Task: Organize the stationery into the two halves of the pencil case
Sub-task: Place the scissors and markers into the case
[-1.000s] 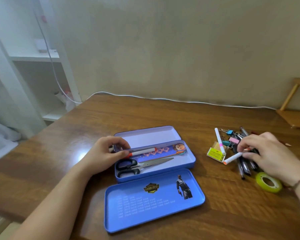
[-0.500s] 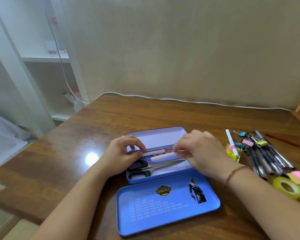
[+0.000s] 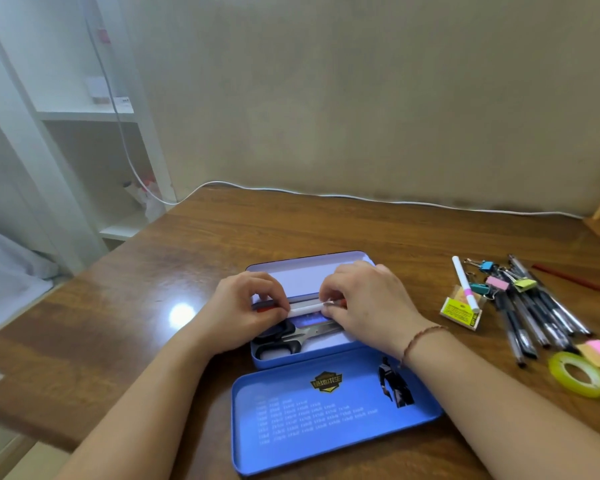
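Head view: my left hand (image 3: 238,308) and right hand (image 3: 364,303) pinch a white marker (image 3: 305,309) over the case's (image 3: 326,356) far half, above the scissors (image 3: 291,336); next, release it, then fetch pens (image 3: 534,313) from the right.

Beige wall (image 3: 361,98), white shelving (image 3: 84,116)

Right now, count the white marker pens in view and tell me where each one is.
3, maybe more hidden. One white marker pen with a pink band lies on the wooden table by the loose pile. Two more sit in the blue tin pencil case: a white one pinched by both hands, another behind it.
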A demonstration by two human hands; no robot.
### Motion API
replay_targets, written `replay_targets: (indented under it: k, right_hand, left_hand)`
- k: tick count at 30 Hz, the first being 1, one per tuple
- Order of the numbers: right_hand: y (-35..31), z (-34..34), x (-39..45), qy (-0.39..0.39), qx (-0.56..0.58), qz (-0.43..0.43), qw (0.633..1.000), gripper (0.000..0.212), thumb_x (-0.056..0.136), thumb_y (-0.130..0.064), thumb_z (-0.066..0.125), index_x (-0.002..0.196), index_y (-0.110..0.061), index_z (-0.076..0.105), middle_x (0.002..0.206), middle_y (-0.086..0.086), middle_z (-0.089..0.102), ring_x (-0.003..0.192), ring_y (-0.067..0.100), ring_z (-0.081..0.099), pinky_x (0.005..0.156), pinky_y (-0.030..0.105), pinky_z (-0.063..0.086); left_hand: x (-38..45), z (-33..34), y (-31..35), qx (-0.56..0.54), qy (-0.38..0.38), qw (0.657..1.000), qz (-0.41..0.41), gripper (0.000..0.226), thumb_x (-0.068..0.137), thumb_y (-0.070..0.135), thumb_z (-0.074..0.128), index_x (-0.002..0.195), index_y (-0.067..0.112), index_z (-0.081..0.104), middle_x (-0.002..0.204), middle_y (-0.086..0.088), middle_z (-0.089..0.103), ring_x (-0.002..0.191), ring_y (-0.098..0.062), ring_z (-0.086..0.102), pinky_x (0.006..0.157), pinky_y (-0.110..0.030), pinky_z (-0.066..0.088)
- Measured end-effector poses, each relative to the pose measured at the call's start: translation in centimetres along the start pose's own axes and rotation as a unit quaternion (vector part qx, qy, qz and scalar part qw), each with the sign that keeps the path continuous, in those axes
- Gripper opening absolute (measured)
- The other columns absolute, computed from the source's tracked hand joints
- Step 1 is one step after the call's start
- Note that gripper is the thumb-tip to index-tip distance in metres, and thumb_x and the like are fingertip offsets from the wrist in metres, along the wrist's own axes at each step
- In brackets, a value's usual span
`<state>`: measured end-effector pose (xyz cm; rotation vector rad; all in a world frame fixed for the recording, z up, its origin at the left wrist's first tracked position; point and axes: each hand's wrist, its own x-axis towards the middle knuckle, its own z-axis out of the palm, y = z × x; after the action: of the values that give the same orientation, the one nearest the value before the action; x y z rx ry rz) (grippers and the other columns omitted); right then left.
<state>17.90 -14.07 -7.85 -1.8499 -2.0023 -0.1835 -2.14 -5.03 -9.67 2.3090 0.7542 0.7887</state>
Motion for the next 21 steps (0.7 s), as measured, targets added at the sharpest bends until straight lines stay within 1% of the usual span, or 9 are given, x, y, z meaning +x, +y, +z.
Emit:
replay_targets:
  k: [3,5,7,9,10,12,13,18,21]
  right_hand:
    - [1.0,-1.5,-1.2,0.045,-0.001,0.029,0.999,0.016,0.086,-0.046,0.059,0.090,-0.031,0.067,0.085,-0.012,0.064,0.083,0.011,0.054,0.066,0.026,0.036]
    - [3.5,-3.1,-2.2,0.073,-0.048,0.139,0.986,0.019,0.084,-0.047,0.058,0.079,-0.031,0.065,0.078,-0.008,0.064,0.079,0.018,0.060,0.056,0.023,0.032]
    - [6.9,-4.7,-3.5,0.061,-0.109,0.287,0.950,0.026,0.083,-0.052,0.057,0.073,-0.029,0.062,0.074,-0.003,0.063,0.080,0.027,0.063,0.058,0.026,0.037]
    - [9.5,-5.6,-4.6,0.037,-0.131,0.385,0.913,0.034,0.084,-0.056,0.056,0.070,-0.025,0.063,0.069,-0.003,0.061,0.070,0.026,0.057,0.057,0.026,0.038]
    - [10.2,-5.8,-4.9,0.028,-0.127,0.413,0.901,0.037,0.083,-0.058,0.057,0.067,-0.025,0.064,0.065,-0.004,0.058,0.063,0.023,0.052,0.054,0.024,0.035]
    - [10.9,-5.7,-5.1,0.013,-0.115,0.442,0.890,0.042,0.080,-0.065,0.057,0.063,-0.026,0.064,0.063,-0.004,0.055,0.058,0.019,0.047,0.049,0.023,0.031]
    - [11.0,-5.5,-5.0,0.006,-0.113,0.444,0.889,0.044,0.078,-0.067,0.056,0.064,-0.027,0.065,0.065,-0.004,0.056,0.059,0.018,0.047,0.048,0.023,0.031]
    - [11.0,-5.0,-4.6,-0.015,-0.107,0.443,0.890,0.031,0.075,-0.055,0.066,0.066,-0.025,0.068,0.068,-0.004,0.061,0.061,0.017,0.050,0.046,0.021,0.028]
    - [11.2,-5.1,-4.7,0.020,-0.099,0.436,0.894,0.027,0.076,-0.046,0.067,0.060,-0.024,0.068,0.060,-0.007,0.058,0.052,0.011,0.045,0.046,0.019,0.027]
  left_hand:
    - [-0.2,-0.2,0.1,0.007,0.004,1.000,-0.002,0.018,0.080,0.006,0.077,0.077,0.023,0.074,0.082,0.014,0.070,0.085,-0.011,0.061,0.073,-0.020,0.042]
    - [-0.3,-0.2,0.1,0.014,0.017,1.000,-0.012,0.018,0.081,0.009,0.077,0.080,0.027,0.074,0.084,0.025,0.066,0.085,-0.006,0.057,0.066,-0.012,0.037]
    - [-0.4,-0.2,0.1,0.011,0.026,0.999,-0.015,0.017,0.081,0.012,0.076,0.083,0.028,0.073,0.088,0.031,0.064,0.089,-0.005,0.056,0.066,-0.009,0.037]
    - [-0.4,-0.1,0.1,0.001,0.023,1.000,-0.006,0.011,0.080,0.019,0.072,0.083,0.029,0.073,0.090,0.026,0.067,0.091,-0.008,0.057,0.070,-0.015,0.040]
    - [-0.4,-0.2,0.1,-0.006,0.016,1.000,-0.002,0.009,0.079,0.020,0.069,0.082,0.028,0.074,0.090,0.020,0.069,0.092,-0.010,0.058,0.074,-0.023,0.043]
    - [-0.4,-0.2,0.0,-0.014,0.001,1.000,0.007,0.010,0.079,0.019,0.068,0.082,0.024,0.076,0.092,0.011,0.071,0.096,-0.015,0.061,0.083,-0.035,0.047]
    - [-0.5,-0.2,0.0,-0.015,-0.004,1.000,0.011,0.010,0.079,0.019,0.069,0.082,0.024,0.077,0.093,0.011,0.071,0.098,-0.016,0.062,0.086,-0.035,0.047]
    - [-0.6,-0.3,0.0,-0.007,-0.018,1.000,0.006,0.015,0.078,0.019,0.072,0.081,0.031,0.080,0.098,0.018,0.067,0.100,-0.014,0.062,0.086,-0.017,0.043]
    - [-0.5,-0.1,-0.1,0.001,-0.015,1.000,0.008,0.027,0.080,0.003,0.074,0.081,0.030,0.080,0.095,0.016,0.068,0.099,-0.013,0.062,0.087,-0.019,0.044]
